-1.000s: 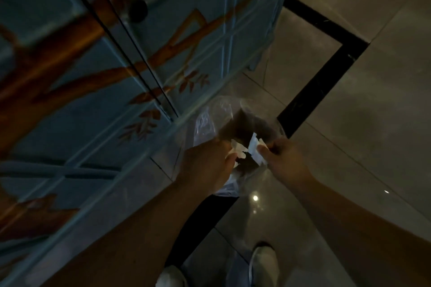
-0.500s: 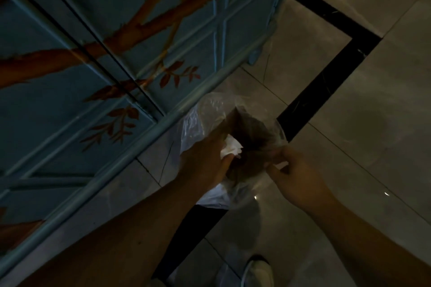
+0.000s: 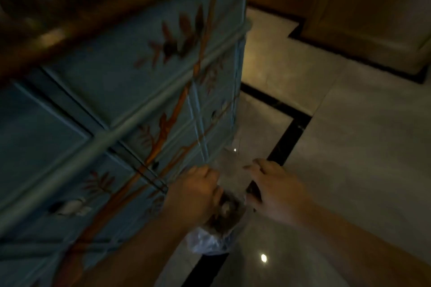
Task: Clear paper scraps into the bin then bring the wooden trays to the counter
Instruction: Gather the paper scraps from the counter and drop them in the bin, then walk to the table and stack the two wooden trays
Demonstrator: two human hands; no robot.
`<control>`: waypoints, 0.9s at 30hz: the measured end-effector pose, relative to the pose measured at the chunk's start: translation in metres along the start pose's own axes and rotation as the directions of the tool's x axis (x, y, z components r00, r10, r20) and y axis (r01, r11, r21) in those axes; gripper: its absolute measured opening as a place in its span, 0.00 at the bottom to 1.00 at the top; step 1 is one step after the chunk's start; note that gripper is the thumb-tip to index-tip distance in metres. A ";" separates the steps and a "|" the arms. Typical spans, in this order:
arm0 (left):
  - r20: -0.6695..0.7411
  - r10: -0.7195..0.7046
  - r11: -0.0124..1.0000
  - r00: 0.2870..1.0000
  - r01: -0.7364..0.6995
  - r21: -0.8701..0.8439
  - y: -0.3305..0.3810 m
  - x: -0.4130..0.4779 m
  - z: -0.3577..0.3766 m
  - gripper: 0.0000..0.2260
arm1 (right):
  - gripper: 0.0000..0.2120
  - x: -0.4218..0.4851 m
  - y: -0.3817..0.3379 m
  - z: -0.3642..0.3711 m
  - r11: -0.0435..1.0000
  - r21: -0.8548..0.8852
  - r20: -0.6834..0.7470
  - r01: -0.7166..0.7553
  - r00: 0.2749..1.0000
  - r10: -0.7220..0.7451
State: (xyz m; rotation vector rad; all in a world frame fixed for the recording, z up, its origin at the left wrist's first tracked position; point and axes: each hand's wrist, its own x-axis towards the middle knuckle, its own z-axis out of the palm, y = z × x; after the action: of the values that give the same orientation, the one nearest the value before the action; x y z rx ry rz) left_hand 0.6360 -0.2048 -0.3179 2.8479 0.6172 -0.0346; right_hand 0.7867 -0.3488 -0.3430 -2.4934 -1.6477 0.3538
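Here, blurred hands (image 3: pixel 235 191) flank the bin (image 3: pixel 217 237).

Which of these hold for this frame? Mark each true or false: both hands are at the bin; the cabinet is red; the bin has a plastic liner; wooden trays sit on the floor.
1. Both hands are at the bin. True: the left hand and right hand flank the bin.
2. The cabinet is red. False: the cabinet is blue with painted orange branches.
3. The bin has a clear plastic liner. True: the liner shows.
4. Wooden trays sit on the floor. False: no trays in view.
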 end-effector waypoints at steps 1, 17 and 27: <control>-0.036 0.031 0.999 0.999 -0.031 0.009 0.010 -0.002 -0.033 0.17 | 0.31 -0.006 -0.005 -0.032 0.999 -0.037 -0.013 0.009 1.000 -0.010; -0.324 0.638 0.759 0.699 -0.498 0.420 0.138 -0.072 -0.361 0.26 | 0.41 -0.180 -0.082 -0.362 0.888 -0.318 -0.470 -0.331 0.869 0.155; -0.276 0.930 0.355 0.241 -0.778 0.518 0.307 -0.165 -0.383 0.31 | 0.41 -0.440 -0.142 -0.383 0.591 -0.262 -0.630 -0.763 0.599 0.494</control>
State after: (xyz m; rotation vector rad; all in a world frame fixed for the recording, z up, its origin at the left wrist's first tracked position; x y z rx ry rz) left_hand 0.6026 -0.4575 0.1330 2.9768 -1.1459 0.9799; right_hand 0.5975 -0.6899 0.1137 -3.1295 -0.5799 -0.7543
